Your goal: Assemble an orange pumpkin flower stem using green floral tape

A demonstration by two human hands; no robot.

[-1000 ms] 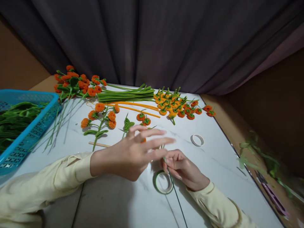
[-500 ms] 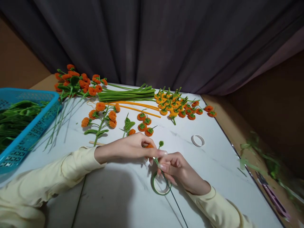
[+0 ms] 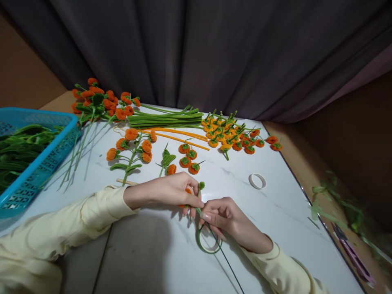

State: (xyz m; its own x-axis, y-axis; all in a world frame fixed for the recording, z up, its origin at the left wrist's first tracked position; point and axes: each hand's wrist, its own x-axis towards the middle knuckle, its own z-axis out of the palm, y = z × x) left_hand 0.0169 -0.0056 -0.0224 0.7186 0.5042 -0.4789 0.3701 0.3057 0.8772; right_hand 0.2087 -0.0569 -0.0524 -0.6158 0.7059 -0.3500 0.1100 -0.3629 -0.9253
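Note:
Thumb and fingers of my left hand [image 3: 176, 192] are closed on a thin green flower stem [image 3: 199, 210], with a small green bud [image 3: 201, 185] at its top. Partly hidden behind those fingers is an orange pumpkin-like bloom [image 3: 188, 190]. Just below, my right hand [image 3: 222, 216] pinches the same stem, whose dark wire [image 3: 228, 263] runs down toward the table's front. A roll of green floral tape [image 3: 200, 241] hangs around or beneath my right fingers; its exact contact is hidden.
A blue basket [image 3: 58, 157] of green leaves stands at left. Orange blooms [image 3: 190, 158], green stems [image 3: 165, 119] and yellow-orange pieces [image 3: 219, 132] lie across the back. A white ring [image 3: 257, 181] lies right of my hands; pink-handled cutters [image 3: 352, 253] lie beyond the table edge.
The green bud has tipped left and more of the orange bloom shows behind my left fingers. Both hands stay close together on the stem. The whole view has shifted slightly.

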